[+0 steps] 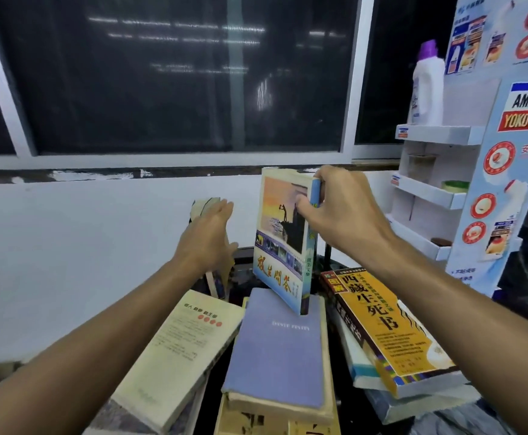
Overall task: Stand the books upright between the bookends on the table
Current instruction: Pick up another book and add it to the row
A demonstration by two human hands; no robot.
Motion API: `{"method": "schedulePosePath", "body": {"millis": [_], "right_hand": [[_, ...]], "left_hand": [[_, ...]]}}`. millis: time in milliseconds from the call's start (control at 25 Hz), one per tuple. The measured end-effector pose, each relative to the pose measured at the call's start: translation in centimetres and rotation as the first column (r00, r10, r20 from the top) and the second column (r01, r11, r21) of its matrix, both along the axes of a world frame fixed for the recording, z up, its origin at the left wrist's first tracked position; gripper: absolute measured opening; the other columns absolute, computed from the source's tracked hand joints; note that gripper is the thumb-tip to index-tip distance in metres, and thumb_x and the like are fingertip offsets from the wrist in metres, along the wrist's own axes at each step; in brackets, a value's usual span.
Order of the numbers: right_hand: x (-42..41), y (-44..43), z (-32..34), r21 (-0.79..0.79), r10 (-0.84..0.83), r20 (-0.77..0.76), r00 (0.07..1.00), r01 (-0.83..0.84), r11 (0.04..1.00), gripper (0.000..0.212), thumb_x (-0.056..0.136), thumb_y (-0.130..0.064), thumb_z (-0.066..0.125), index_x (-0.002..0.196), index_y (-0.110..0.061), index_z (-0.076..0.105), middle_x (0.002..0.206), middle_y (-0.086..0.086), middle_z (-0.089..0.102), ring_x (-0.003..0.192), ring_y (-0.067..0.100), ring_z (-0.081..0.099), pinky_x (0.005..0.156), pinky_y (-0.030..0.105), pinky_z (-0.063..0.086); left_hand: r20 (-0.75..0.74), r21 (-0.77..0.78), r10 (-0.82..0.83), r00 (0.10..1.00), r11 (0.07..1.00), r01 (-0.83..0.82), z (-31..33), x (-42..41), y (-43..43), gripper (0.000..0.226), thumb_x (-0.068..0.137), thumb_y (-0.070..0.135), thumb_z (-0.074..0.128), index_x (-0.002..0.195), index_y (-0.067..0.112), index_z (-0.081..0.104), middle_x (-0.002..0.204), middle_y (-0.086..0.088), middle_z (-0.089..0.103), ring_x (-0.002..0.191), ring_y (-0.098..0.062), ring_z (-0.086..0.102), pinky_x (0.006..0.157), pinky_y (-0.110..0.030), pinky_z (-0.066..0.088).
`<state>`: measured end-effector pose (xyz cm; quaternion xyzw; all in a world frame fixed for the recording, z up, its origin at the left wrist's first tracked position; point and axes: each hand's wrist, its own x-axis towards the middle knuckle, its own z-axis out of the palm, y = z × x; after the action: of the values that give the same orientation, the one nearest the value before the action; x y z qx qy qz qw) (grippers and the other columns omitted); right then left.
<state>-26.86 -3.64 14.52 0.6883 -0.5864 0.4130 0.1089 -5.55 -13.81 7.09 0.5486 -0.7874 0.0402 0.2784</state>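
- Right hand (347, 211) is clamped on the top corner of the sunset-cover book (283, 246), thumb on the cover and fingers over the spine. The book is held upright, long axis vertical, its lower corner seemingly resting on the flat blue-grey book (280, 350).
- Left hand (207, 237) is held open, fingers straight, against a leaning book (204, 205) just left of the held one.
- The slot is judged to lie in the gap between the hands, nearer the right hand.
- A thin black upright (327, 254) behind the right wrist may be a bookend; this cannot be confirmed.
- Room is hemmed by the cream book (178, 350) on the left and the orange-cover book (388, 328) on the right.
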Motion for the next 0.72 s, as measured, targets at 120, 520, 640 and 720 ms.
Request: {"method": "schedulePosePath", "body": {"millis": [120, 520, 640, 720], "right_hand": [[2.2, -2.1, -0.2, 0.008, 0.031, -0.001, 1.0, -0.031, 0.999, 0.025, 0.096, -0.036, 0.064, 0.097, -0.013, 0.053, 0.102, 0.005, 0.068, 0.082, 0.016, 0.059, 0.05, 0.021, 0.049], [7.1, -8.5, -1.5, 0.03, 0.033, -0.029, 0.999, -0.033, 0.999, 0.034, 0.097, -0.028, 0.058, 0.073, -0.01, 0.042, 0.073, 0.004, 0.047, 0.069, 0.026, 0.05, 0.045, 0.031, 0.029], [8.4, -10.1, -2.1, 0.033, 0.055, -0.03, 0.998, -0.054, 0.998, 0.039, 0.099, -0.026, 0.056, 0.069, -0.013, 0.034, 0.067, -0.001, 0.037, 0.059, 0.018, 0.038, 0.046, 0.03, 0.023], [9.2, -11.0, -2.6, 0.022, 0.062, -0.032, 0.998, -0.061, 0.998, 0.032, 0.1, -0.026, 0.055, 0.077, -0.01, 0.04, 0.068, -0.002, 0.038, 0.06, 0.017, 0.04, 0.046, 0.03, 0.025]], "left_hand": [[0.043, 0.003, 0.081, 0.996, 0.997, -0.081, -0.1, 2.6, -2.6, 0.093, 0.08, 0.026, 0.081, 0.155, 0.017, 0.028, 0.163, -0.004, 0.029, 0.15, -0.025, 0.026, 0.12, -0.051, 0.029], [0.011, 0.07, -0.042, 0.999, 0.997, 0.041, -1.3, 6.1, -5.4, 0.053, 0.083, 0.033, 0.08, 0.124, 0.02, 0.049, 0.137, -0.005, 0.055, 0.119, -0.029, 0.055, 0.09, -0.049, 0.053], [-0.047, 0.036, -0.09, 0.995, 0.995, 0.092, -1.5, 6.2, -5.5, 0.037, 0.084, 0.021, 0.079, 0.104, 0.022, 0.048, 0.117, -0.003, 0.06, 0.103, -0.027, 0.057, 0.08, -0.037, 0.049], [-0.069, 0.003, -0.104, 0.992, 0.995, 0.105, -1.7, 6.2, -5.4, 0.036, 0.085, 0.018, 0.078, 0.109, 0.019, 0.052, 0.123, -0.006, 0.06, 0.107, -0.028, 0.057, 0.084, -0.037, 0.047]]}}
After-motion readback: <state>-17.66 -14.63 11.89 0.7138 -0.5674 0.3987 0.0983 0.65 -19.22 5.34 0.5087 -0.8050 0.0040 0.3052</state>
